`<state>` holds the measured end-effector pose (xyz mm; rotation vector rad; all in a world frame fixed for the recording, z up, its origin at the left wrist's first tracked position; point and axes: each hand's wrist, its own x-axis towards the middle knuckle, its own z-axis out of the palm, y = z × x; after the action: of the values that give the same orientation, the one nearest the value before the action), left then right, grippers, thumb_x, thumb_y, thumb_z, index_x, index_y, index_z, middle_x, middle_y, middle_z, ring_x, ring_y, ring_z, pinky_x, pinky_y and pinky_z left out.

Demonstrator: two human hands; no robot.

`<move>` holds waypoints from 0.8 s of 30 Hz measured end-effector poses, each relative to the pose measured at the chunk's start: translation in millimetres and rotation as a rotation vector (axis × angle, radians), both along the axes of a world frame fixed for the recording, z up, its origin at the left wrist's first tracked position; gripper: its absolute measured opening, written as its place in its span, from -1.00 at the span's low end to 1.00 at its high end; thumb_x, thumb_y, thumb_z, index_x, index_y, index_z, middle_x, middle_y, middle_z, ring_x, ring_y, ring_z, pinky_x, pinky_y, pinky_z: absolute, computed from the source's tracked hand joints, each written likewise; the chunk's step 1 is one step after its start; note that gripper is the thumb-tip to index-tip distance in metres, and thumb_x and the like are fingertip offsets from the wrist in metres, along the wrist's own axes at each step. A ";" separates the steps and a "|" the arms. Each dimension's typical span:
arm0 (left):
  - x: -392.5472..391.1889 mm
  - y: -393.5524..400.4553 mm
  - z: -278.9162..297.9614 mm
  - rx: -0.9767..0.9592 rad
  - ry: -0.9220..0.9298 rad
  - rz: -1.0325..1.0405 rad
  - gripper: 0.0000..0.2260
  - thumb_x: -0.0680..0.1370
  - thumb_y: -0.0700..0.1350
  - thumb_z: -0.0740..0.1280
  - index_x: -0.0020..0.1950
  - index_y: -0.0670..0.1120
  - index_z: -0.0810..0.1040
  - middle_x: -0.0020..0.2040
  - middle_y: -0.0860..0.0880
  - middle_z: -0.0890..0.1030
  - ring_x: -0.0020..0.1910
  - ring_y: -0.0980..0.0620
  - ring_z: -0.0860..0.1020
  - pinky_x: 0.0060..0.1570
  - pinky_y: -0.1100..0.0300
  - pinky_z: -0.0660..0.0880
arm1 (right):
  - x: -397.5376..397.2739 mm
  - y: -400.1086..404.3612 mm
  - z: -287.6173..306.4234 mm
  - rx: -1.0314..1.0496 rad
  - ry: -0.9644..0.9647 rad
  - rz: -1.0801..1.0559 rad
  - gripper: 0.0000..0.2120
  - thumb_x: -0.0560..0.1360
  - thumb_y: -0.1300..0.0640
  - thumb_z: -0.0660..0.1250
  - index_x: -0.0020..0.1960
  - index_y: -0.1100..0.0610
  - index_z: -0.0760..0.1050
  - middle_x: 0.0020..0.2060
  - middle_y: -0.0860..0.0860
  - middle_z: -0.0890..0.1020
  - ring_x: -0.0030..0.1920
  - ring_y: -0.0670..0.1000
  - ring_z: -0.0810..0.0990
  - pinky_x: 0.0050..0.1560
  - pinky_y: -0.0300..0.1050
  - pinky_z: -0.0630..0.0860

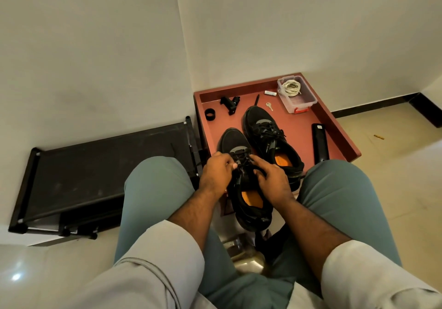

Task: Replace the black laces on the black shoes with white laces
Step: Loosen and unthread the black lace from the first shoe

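Two black shoes with orange insoles stand on a red-brown table. The near shoe sits at the table's front edge between my knees; the far shoe lies to its right, still laced in black. My left hand pinches the black lace on the near shoe's left side. My right hand grips the same shoe's tongue and lace area from the right. White laces lie coiled in a clear plastic box at the table's far right corner.
On the table lie a key, a small white tube, a black ring, a black clamp-like part, a thin black stick and a long black case. A black shoe rack stands to the left. Walls close the back.
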<state>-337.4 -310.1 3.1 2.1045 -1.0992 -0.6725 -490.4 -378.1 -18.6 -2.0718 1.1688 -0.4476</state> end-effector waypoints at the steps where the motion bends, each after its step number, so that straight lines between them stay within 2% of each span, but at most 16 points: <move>1: 3.2 0.0 1.6 -0.032 0.006 0.095 -0.88 0.59 -0.19 0.27 -0.10 -0.11 0.57 -0.07 -0.02 0.49 -0.10 -0.02 0.53 -0.10 0.12 0.49 | 0.7 -0.4 -0.5 -0.009 -0.002 0.005 -0.54 0.53 0.30 0.28 0.39 0.00 0.44 0.18 0.02 0.62 0.21 0.02 0.54 0.27 -0.09 0.46; 3: 10.7 0.1 6.0 -0.088 -0.013 0.284 -0.87 0.60 -0.22 0.22 -0.06 -0.15 0.55 -0.02 -0.08 0.49 -0.10 -0.10 0.54 -0.09 0.01 0.53 | 1.2 -0.6 -1.0 -0.038 0.005 0.019 -0.57 0.53 0.31 0.28 0.36 0.05 0.48 0.21 -0.01 0.60 0.25 0.03 0.50 0.31 -0.09 0.42; 5: 17.4 0.5 10.6 -0.157 -0.038 0.462 -0.88 0.60 -0.22 0.24 0.11 -0.15 0.52 0.13 -0.13 0.45 -0.01 -0.13 0.54 -0.03 -0.01 0.54 | 2.0 -1.3 -1.4 -0.055 0.017 0.027 -0.58 0.52 0.29 0.29 0.35 0.07 0.48 0.21 0.00 0.59 0.25 0.04 0.50 0.31 -0.09 0.41; 7: 20.0 0.7 14.1 -0.224 -0.084 0.564 -0.68 0.58 -0.17 0.32 0.32 -0.13 0.39 0.32 -0.15 0.34 0.07 -0.09 0.52 0.01 0.01 0.54 | 3.9 -3.5 -1.0 -0.048 0.038 0.041 -0.57 0.52 0.25 0.33 0.38 0.07 0.45 0.24 0.00 0.55 0.26 0.05 0.48 0.32 -0.05 0.41; 8: 19.1 0.6 14.7 -0.213 -0.117 0.515 -0.64 0.58 -0.14 0.34 0.35 -0.11 0.37 0.34 -0.13 0.33 0.07 -0.07 0.52 0.00 0.04 0.54 | 5.8 -4.9 0.0 -0.052 0.066 0.066 -0.55 0.52 0.23 0.34 0.39 0.06 0.44 0.26 0.00 0.52 0.27 0.05 0.46 0.32 -0.04 0.41; 9: 15.8 0.4 13.5 -0.178 -0.130 0.403 -0.69 0.58 -0.11 0.34 0.31 -0.07 0.42 0.28 -0.09 0.40 0.04 -0.03 0.53 -0.03 0.08 0.55 | 8.4 -6.7 1.2 -0.061 0.101 0.098 -0.55 0.52 0.21 0.35 0.39 0.05 0.43 0.29 -0.01 0.48 0.29 0.05 0.43 0.32 -0.04 0.41; 11: 2.9 0.4 8.3 -0.073 0.000 0.131 -0.89 0.56 -0.04 0.35 0.05 -0.01 0.54 -0.07 0.03 0.56 -0.15 0.05 0.55 -0.18 0.17 0.50 | 14.7 -9.6 4.0 -0.087 0.182 0.152 -0.57 0.51 0.18 0.36 0.37 0.05 0.45 0.34 -0.01 0.40 0.33 0.06 0.37 0.32 -0.02 0.41; 12: -3.2 1.4 5.4 -0.028 0.089 0.057 -0.92 0.53 -0.01 0.38 -0.08 0.00 0.56 -0.24 0.06 0.55 -0.26 0.07 0.53 -0.25 0.19 0.48 | 17.5 -10.6 5.4 -0.100 0.222 0.171 -0.60 0.52 0.17 0.36 0.35 0.05 0.48 0.36 0.00 0.38 0.35 0.07 0.35 0.31 -0.01 0.41; 14: -10.3 2.3 -1.4 0.019 0.195 0.043 -0.86 0.47 0.00 0.45 -0.20 -0.02 0.55 -0.40 0.07 0.51 -0.40 0.09 0.48 -0.33 0.18 0.47 | 21.4 -12.5 6.4 -0.117 0.266 0.188 -0.67 0.52 0.17 0.35 0.28 0.08 0.52 0.38 0.01 0.35 0.34 0.09 0.33 0.28 0.00 0.41; 16: -12.1 1.4 -1.1 0.037 0.289 0.072 -0.87 0.46 -0.09 0.48 -0.17 -0.06 0.55 -0.42 0.03 0.53 -0.47 0.08 0.50 -0.41 0.17 0.50 | 23.1 -16.1 4.3 -0.102 0.227 0.164 -0.78 0.50 0.18 0.37 0.14 0.11 0.58 0.37 0.02 0.37 0.34 0.09 0.36 0.27 0.02 0.42; 19: -10.6 -0.2 6.5 0.026 0.370 0.063 -0.84 0.48 -0.22 0.45 -0.01 -0.05 0.53 -0.39 -0.03 0.56 -0.51 0.05 0.52 -0.48 0.18 0.52 | 21.1 -18.9 -2.1 -0.004 0.063 0.067 -0.94 0.47 0.21 0.40 -0.06 0.13 0.59 0.32 0.02 0.41 0.31 0.06 0.41 0.27 -0.02 0.41; 23: -5.7 1.9 9.7 0.030 0.363 0.074 -0.80 0.49 -0.29 0.38 0.08 -0.09 0.57 -0.35 -0.06 0.58 -0.50 0.04 0.52 -0.57 0.26 0.45 | 24.8 -13.0 -4.9 0.140 -0.280 -0.180 -0.94 0.48 0.31 0.38 -0.11 0.19 0.51 0.32 0.02 0.38 0.17 -0.03 0.47 0.08 -0.38 0.38; 24: -4.4 1.9 9.5 0.029 0.353 0.074 -0.79 0.49 -0.29 0.36 0.08 -0.08 0.58 -0.35 -0.06 0.57 -0.50 0.04 0.52 -0.59 0.28 0.43 | 27.0 -12.3 -3.8 0.159 -0.345 -0.266 -0.94 0.50 0.31 0.35 -0.09 0.20 0.49 0.32 0.04 0.38 0.19 -0.04 0.45 0.06 -0.41 0.38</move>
<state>-341.8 -308.2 12.6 1.9430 -0.8167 -0.9837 -463.4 -390.4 -22.4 -1.6307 1.2268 -0.7781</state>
